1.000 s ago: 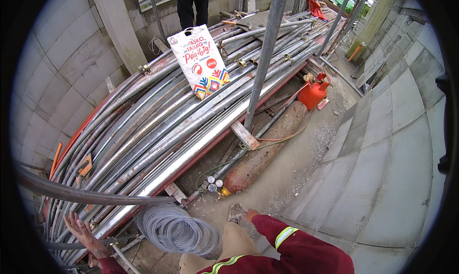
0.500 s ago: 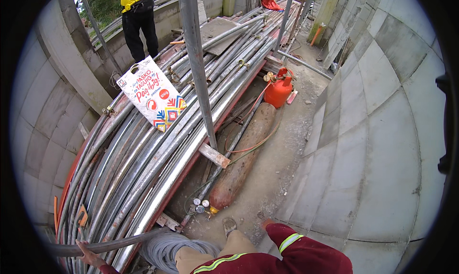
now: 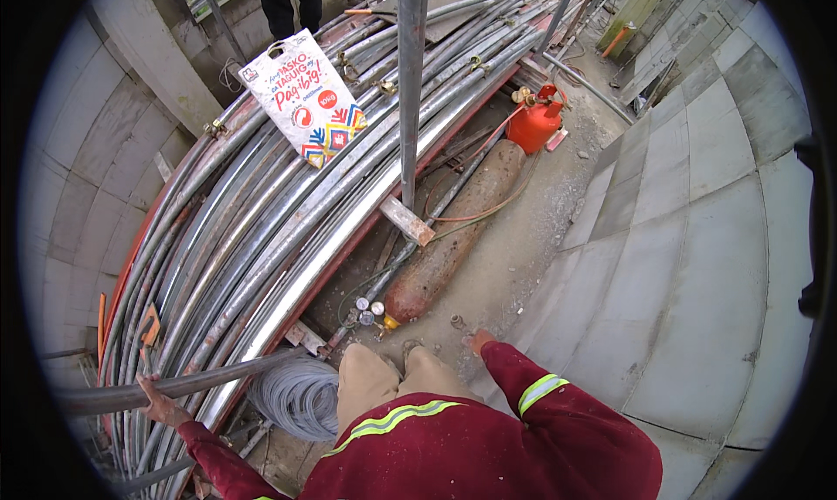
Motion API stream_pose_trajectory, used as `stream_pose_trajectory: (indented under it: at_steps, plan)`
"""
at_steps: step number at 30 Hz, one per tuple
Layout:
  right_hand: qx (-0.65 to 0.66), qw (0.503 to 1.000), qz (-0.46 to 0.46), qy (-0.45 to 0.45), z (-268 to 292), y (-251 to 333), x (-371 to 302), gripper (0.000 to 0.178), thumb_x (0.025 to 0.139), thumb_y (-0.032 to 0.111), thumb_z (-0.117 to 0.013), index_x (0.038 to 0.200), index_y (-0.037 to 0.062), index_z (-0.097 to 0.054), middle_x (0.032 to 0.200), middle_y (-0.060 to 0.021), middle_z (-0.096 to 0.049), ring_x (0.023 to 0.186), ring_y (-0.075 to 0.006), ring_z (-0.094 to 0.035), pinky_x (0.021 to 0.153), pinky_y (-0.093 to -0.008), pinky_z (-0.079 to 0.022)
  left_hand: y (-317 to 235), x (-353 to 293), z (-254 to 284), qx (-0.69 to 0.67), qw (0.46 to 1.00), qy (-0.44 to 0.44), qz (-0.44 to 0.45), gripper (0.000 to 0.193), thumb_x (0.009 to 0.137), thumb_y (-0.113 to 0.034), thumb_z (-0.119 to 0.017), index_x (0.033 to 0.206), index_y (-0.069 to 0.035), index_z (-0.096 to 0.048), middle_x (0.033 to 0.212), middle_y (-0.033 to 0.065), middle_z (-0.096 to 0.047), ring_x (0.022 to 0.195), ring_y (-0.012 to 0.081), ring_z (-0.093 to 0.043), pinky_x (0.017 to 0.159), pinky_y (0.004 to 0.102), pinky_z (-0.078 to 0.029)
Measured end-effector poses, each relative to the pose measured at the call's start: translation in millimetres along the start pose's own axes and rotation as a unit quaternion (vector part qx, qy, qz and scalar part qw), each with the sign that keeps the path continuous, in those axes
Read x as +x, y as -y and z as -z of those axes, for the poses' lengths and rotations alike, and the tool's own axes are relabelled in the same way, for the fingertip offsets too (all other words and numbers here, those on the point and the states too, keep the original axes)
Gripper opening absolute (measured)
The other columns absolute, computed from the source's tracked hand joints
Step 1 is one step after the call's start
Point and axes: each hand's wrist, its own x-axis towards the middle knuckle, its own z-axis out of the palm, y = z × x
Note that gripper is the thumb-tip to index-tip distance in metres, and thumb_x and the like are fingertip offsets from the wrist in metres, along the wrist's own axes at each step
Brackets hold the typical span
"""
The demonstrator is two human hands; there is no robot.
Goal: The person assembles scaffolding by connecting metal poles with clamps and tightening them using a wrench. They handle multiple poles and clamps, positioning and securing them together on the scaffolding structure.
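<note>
At the lower left, my left hand (image 3: 160, 404) grips a dark grey pipe (image 3: 228, 375) that lies slantwise across the near end of the pipe stack. A finger shows along the pipe's near side; the rest of the grip is partly hidden. My right hand (image 3: 479, 341) hangs low on the right, past the maroon sleeve. Its fingers are small and mostly hidden, and a small object (image 3: 458, 322) sits on the ground just beside it. Under the grey pipe is a coil of grey wire (image 3: 296, 400), close to my legs.
Long metal pipes (image 3: 288, 230) fill the left side, with a white printed bag (image 3: 296, 86) and an orange-handled saw (image 3: 150, 326) on them. An upright post (image 3: 411, 90) stands alongside. A rusty cylinder (image 3: 462, 230) with gauges (image 3: 364, 304) and a red tank (image 3: 536, 125) lie ahead. A block wall (image 3: 697, 308) bounds the right.
The view has shifted, so the pipes and cylinder sit farther right and higher in it. My left hand stays on the grey pipe. More of my sleeves and torso shows.
</note>
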Motion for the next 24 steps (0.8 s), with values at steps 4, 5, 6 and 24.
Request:
stream_pose_trajectory:
  at_steps: [4, 5, 6, 24]
  plan:
    - [0.108, 0.988, -0.001, -0.112, 41, 21, -24, 0.048, 0.093, 0.045, -0.069, 0.112, 0.0006, -0.073, 0.107, -0.0287, -0.074, 0.106, -0.0462, -0.070, 0.091, -0.0539, -0.055, -7, -17, -14, -0.045, 0.999, 0.025, 0.009, 0.035, 0.097, -0.026, -0.080, 0.112, 0.004, -0.070, 0.104, 0.0119, -0.072, 0.095, 0.0194, -0.066, 0.099, 0.0410, -0.051]
    - [0.115, 0.986, -0.008, -0.123, 35, 13, -31, 0.047, 0.093, 0.044, -0.069, 0.112, 0.0008, -0.073, 0.107, -0.0283, -0.074, 0.106, -0.0463, -0.070, 0.092, -0.0540, -0.055, 0, -11, -6, 0.056, 0.996, 0.028, 0.058, 0.037, 0.098, -0.026, -0.079, 0.115, 0.007, -0.072, 0.106, 0.0137, -0.072, 0.097, 0.0213, -0.068, 0.099, 0.0425, -0.052]
    - [0.122, 0.983, -0.005, -0.134, 30, 6, -33, 0.046, 0.094, 0.043, -0.068, 0.113, 0.0011, -0.073, 0.106, -0.0280, -0.074, 0.105, -0.0464, -0.070, 0.093, -0.0542, -0.055, 10, -6, 4, 0.029, 0.999, 0.016, 0.034, 0.043, 0.097, -0.027, -0.079, 0.120, 0.008, -0.073, 0.106, 0.0146, -0.072, 0.098, 0.0235, -0.069, 0.099, 0.0441, -0.054]
    - [0.290, 0.926, -0.240, -0.042, -120, -328, -54, 0.035, 0.095, 0.031, -0.072, 0.075, 0.0027, -0.066, 0.062, -0.0079, -0.060, 0.046, -0.0220, -0.055, 0.042, -0.0402, -0.043, -38, -47, -48, 0.130, 0.972, -0.172, 0.092, 0.087, 0.086, -0.047, -0.085, 0.151, 0.000, -0.051, 0.137, 0.0207, -0.063, 0.114, 0.0331, -0.068, 0.102, 0.0451, -0.057]
